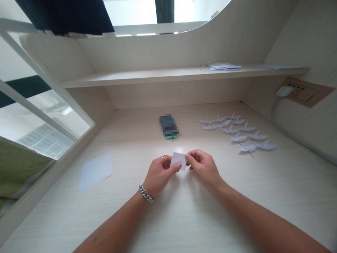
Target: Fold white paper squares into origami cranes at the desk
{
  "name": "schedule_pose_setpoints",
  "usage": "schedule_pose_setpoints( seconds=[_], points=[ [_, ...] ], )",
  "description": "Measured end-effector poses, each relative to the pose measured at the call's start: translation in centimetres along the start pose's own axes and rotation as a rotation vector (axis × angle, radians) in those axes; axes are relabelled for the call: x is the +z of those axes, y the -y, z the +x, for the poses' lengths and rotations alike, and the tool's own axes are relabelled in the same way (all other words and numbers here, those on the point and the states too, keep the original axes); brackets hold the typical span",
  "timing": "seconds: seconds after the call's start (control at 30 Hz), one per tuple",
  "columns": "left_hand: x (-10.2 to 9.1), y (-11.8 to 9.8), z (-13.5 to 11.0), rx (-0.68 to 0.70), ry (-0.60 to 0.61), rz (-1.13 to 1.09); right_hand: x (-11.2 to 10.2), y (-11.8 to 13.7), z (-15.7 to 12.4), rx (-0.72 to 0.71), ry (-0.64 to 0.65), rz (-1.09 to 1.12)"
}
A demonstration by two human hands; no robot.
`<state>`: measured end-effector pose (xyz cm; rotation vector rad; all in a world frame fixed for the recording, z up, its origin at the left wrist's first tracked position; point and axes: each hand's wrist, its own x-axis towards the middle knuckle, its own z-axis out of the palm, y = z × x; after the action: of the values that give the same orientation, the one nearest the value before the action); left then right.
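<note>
A small folded square of white paper (178,160) is held up just above the desk, between both hands. My left hand (161,173) grips its left side, the thumb lying across the front and the other fingers behind. With thumb and fingertips, my right hand (202,164) pinches the paper's upper right corner. The fold layers are too small to make out. Several white paper cranes (239,137) stand in a group on the desk to the right, beyond my right hand.
A phone with a green edge (170,127) lies behind the hands. White paper sheets (96,171) rest at the left. More papers (223,66) lie on the shelf (147,78). A cable (295,135) runs down from the wall socket (306,92) at the right.
</note>
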<state>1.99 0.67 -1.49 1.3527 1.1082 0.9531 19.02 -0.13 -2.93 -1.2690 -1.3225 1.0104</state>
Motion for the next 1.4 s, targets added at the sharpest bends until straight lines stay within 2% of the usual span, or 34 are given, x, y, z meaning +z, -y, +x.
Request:
schedule_pose_setpoints(
  seconds=[0.2,0.37,0.47,0.7,0.8,0.9,1.07,1.4],
  points=[
    [-0.62,0.02,0.23,0.003,-0.168,-0.014,0.13,0.16,-0.10,0.070,0.141,0.032],
    [-0.50,0.11,0.07,-0.013,-0.102,-0.003,0.15,0.12,-0.13,0.063,0.233,0.052],
    [-0.37,0.00,0.00,0.001,-0.100,0.015,0.20,-0.10,-0.11,0.066,0.227,0.027],
    [-0.43,-0.23,0.16,0.037,-0.224,-0.048,0.50,-0.12,-0.03,0.130,0.135,0.128],
    [-0.02,-0.01,-0.05,0.003,-0.100,-0.008,0.68,0.00,-0.06,0.148,0.081,0.178],
    [0.24,0.22,-0.19,0.009,0.020,0.102,0.81,0.01,-0.09,0.135,0.113,0.177],
    [0.02,0.23,-0.08,0.028,-0.022,0.125,0.90,-0.06,-0.22,0.131,0.216,0.121],
    [-0.16,-0.09,0.00,-0.006,0.044,0.176,0.89,-0.11,-0.48,0.097,0.207,0.080]
  ],
)
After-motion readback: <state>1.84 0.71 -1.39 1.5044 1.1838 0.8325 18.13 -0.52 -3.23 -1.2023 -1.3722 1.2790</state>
